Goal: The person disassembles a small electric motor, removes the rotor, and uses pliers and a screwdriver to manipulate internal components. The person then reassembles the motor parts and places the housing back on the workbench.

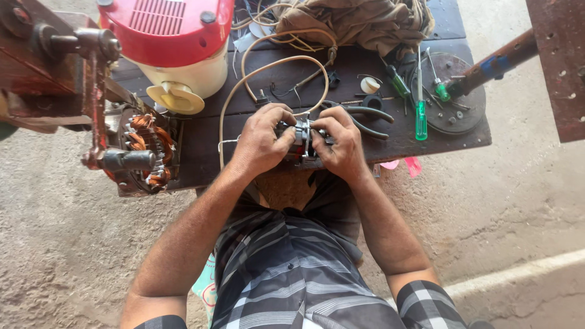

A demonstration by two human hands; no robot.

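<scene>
Motor core [303,139] gripped from both sides by our left hand [263,141] and right hand [341,145] on the workbench [201,143]; we keep fingers clear of the windings, we judge

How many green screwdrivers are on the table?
3: one long bright green-handled screwdriver beside the dark round metal disc, one small one on the disc, one darker one near the pliers. More could be hidden.

Both hands grip a small grey motor part [300,139] at the near edge of the dark tabletop [207,137]: left hand [262,139] and right hand [341,143] curled around it. Pliers [368,116], green screwdrivers [420,113] and a red-and-cream appliance [173,45] lie beyond
</scene>
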